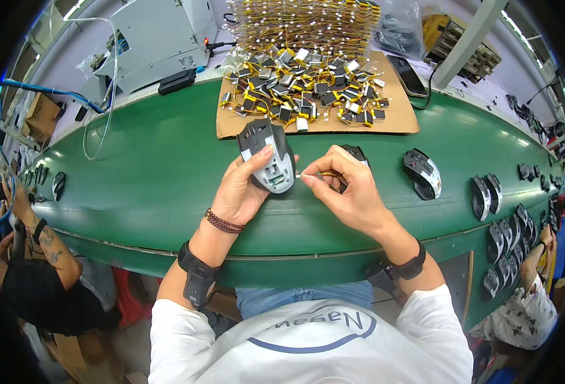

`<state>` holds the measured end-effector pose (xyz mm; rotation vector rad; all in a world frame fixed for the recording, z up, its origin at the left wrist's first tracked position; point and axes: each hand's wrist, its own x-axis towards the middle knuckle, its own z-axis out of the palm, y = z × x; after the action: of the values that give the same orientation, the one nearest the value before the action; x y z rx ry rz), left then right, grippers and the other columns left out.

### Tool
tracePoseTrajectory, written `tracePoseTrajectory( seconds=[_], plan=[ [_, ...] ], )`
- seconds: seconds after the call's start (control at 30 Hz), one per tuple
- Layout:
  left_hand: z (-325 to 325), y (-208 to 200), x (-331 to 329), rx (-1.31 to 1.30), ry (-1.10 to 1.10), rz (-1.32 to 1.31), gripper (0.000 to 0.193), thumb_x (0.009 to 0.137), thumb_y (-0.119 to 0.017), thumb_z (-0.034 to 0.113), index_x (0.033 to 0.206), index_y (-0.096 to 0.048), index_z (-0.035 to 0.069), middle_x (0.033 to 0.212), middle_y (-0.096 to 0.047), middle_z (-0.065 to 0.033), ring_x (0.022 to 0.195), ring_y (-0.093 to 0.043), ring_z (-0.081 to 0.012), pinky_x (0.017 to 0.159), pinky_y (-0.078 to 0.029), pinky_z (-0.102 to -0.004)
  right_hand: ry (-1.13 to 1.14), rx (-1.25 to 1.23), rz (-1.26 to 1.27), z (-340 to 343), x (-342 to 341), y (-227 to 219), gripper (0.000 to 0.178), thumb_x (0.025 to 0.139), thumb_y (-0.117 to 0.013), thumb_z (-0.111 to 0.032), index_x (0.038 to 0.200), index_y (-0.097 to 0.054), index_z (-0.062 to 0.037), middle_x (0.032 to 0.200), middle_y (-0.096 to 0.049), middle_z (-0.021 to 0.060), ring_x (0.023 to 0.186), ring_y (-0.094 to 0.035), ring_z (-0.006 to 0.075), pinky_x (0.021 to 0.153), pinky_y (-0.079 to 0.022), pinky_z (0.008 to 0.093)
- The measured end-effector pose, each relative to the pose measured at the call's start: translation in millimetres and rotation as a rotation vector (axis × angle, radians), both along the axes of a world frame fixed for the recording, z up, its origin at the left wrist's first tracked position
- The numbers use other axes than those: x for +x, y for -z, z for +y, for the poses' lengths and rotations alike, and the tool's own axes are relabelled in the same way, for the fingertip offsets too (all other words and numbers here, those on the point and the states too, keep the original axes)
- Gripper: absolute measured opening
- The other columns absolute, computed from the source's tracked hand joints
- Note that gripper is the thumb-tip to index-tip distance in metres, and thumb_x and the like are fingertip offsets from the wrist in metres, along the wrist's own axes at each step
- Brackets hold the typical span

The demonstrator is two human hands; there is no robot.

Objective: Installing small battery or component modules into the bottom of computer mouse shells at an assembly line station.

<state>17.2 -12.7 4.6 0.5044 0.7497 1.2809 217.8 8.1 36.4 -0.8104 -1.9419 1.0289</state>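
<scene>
My left hand (245, 185) grips a computer mouse (273, 153) with a grey and black shell, tilted so an opening in its grey side faces me. The thumb lies across the grey part. Close to the mouse's right edge, my right hand (353, 189) pinches a thin wire lead (324, 173) with red, yellow and dark strands and a small pale plug at the fingertips. Whatever the lead's other end joins is hidden by the fingers. Behind my right hand lies a second dark mouse (357, 153), partly covered.
A cardboard sheet (231, 128) bears a heap of small wired battery packs (308, 89). Another mouse (423, 174) lies to the right, with several more farther right. A phone (407, 75) rests at the back. Co-workers sit at the far left and far right of the green belt (167, 179).
</scene>
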Motion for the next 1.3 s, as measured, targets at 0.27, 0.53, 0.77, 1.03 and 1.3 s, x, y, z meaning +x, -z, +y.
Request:
tracePoseTrajectory(
  seconds=[0.27,0.53,0.77,1.03,1.3],
  plan=[
    [2,-6,12,0.059,0.029,-0.192,0.047,0.094,-0.051,0.042,0.125,-0.051,0.007,0.113,-0.061,-0.0143,0.106,-0.059,-0.0278,0.092,-0.049,-0.042,-0.022,0.396,-0.262,3,-2,6,0.012,0.077,-0.069,-0.007,0.085,-0.06,-0.0061,0.078,-0.054,0.0062,0.069,-0.057,0.0193,0.062,-0.041,0.0332],
    [1,2,18,0.043,0.077,-0.298,0.039,0.098,-0.043,0.045,0.12,-0.055,0.016,0.107,-0.063,-0.0027,0.097,-0.062,-0.017,0.086,-0.051,-0.035,-0.071,0.61,-0.357,2,-11,14,0.01,0.078,-0.066,-0.009,0.082,-0.058,-0.0064,0.078,-0.051,0.0053,0.076,-0.053,0.022,0.068,-0.036,0.0339],
    [3,8,16,0.022,0.08,-0.337,0.04,0.098,-0.043,0.046,0.118,-0.055,0.013,0.106,-0.064,-0.0045,0.096,-0.062,-0.0178,0.086,-0.051,-0.0349,-0.079,0.621,-0.388,2,-13,12,0.01,0.077,-0.066,-0.007,0.081,-0.056,-0.0067,0.077,-0.049,0.0049,0.075,-0.052,0.0212,0.068,-0.035,0.0338],
    [3,11,17,-0.011,0.053,-0.306,0.043,0.098,-0.041,0.048,0.116,-0.056,0.012,0.105,-0.064,-0.0054,0.096,-0.063,-0.0184,0.086,-0.051,-0.0354,-0.079,0.632,-0.396,2,-14,13,0.008,0.078,-0.065,-0.007,0.079,-0.056,-0.0067,0.076,-0.048,0.0052,0.075,-0.052,0.021,0.068,-0.035,0.0337],
    [4,10,19,-0.02,0.026,-0.311,0.043,0.097,-0.042,0.048,0.115,-0.056,0.012,0.103,-0.064,-0.0049,0.094,-0.063,-0.0183,0.085,-0.051,-0.0356,-0.027,0.626,-0.401,-2,-17,17,0.006,0.077,-0.062,-0.005,0.078,-0.056,-0.0061,0.075,-0.049,0.0058,0.073,-0.052,0.0212,0.067,-0.034,0.0342]
  ],
)
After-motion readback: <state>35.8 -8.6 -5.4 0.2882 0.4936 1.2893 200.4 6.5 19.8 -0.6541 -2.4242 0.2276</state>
